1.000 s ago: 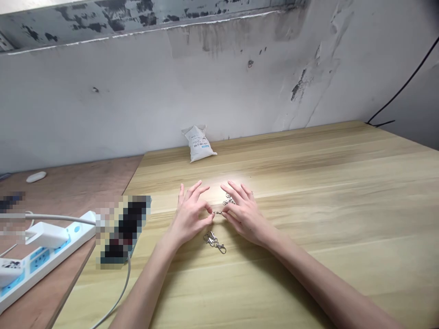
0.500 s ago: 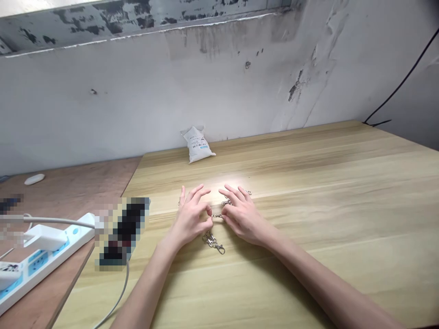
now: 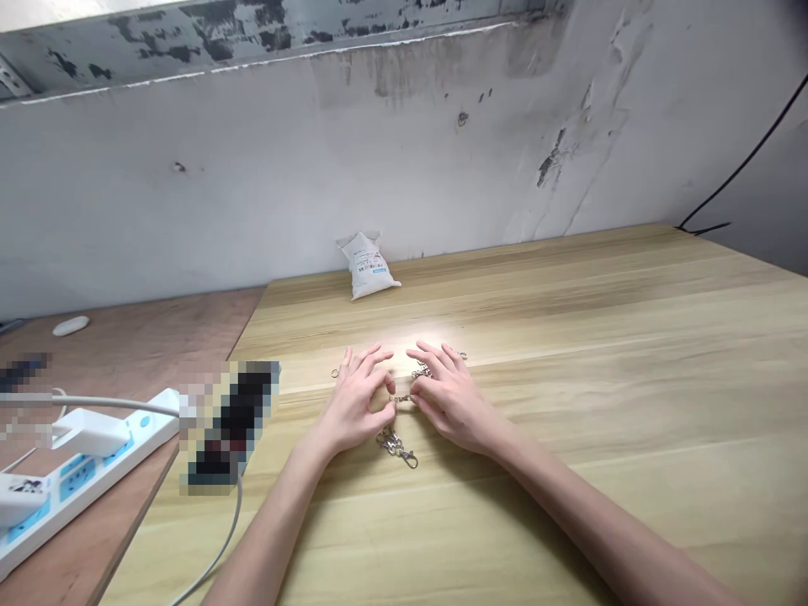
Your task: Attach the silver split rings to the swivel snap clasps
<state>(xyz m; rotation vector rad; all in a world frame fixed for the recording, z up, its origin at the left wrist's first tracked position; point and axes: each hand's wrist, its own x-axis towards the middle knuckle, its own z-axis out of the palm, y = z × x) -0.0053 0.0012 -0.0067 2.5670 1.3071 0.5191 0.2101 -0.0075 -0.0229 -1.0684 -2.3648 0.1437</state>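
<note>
white packet [image 3: 371,271], power strip [image 3: 151,419] and a scuffed wall [image 3: 271,185]
the packet lies near the wall, on the pale wood surface [image 3: 606,337]. on the brown surface [image 3: 164,337] at left, the power strip carries white plugs [image 3: 98,433]; a white oval object [image 3: 71,326] lies farther back. a pixelated dark object [image 3: 233,425] lies near the strip, a pale cable [image 3: 231,536] at its near end. at right, a black cable [image 3: 751,154] slants.

You have bright light on the pale yellow wood-grain tabletop [image 3: 631,362], glaring white just beyond your left hand [image 3: 357,404] and right hand [image 3: 447,400]. A soft shadow lies beside your bare right forearm [image 3: 568,492]. The grey-white plaster wall [image 3: 265,194] darkens toward the upper right. Fine detail blurs on the small silver metal piece [image 3: 402,399]; coarse pixelation masks a dark rectangular object [image 3: 232,425].
</note>
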